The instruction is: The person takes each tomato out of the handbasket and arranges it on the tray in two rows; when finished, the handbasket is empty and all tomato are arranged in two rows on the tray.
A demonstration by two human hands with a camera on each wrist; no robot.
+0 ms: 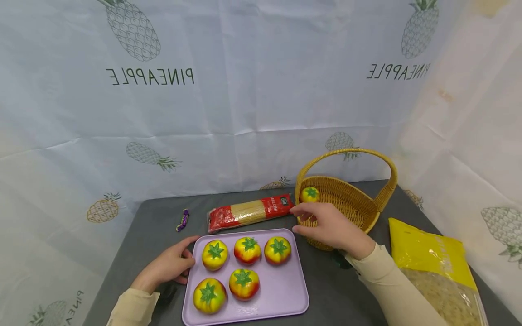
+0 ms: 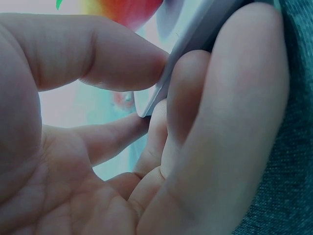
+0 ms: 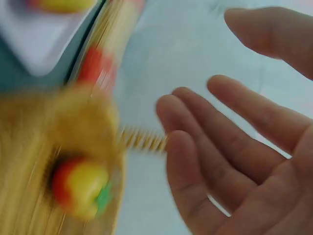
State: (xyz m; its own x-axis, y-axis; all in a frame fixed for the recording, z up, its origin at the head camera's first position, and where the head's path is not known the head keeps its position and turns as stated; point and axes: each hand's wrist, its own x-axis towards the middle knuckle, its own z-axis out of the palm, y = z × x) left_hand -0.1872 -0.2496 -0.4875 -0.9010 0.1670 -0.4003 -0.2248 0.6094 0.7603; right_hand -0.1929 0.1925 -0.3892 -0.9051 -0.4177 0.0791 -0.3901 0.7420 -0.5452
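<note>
My left hand (image 1: 168, 263) grips the left rim of a lilac tray (image 1: 283, 292), thumb on top and fingers beneath in the left wrist view. On the tray sit several yellow-red persimmon-like fruits (image 1: 243, 284) with green star-shaped tops. Over the near left side of a wicker basket (image 1: 346, 197) is my right hand (image 1: 328, 226), its fingers parted and holding nothing. One similar fruit (image 3: 83, 188) lies inside the basket, at its left end in the head view.
Behind the tray lies a red packet of noodles (image 1: 249, 213). A purple wrapped candy (image 1: 183, 220) is at the back left. To the right, a yellow bag (image 1: 436, 267) with a see-through lower part lies near the basket. The basket's tall handle (image 1: 346, 150) arches over it.
</note>
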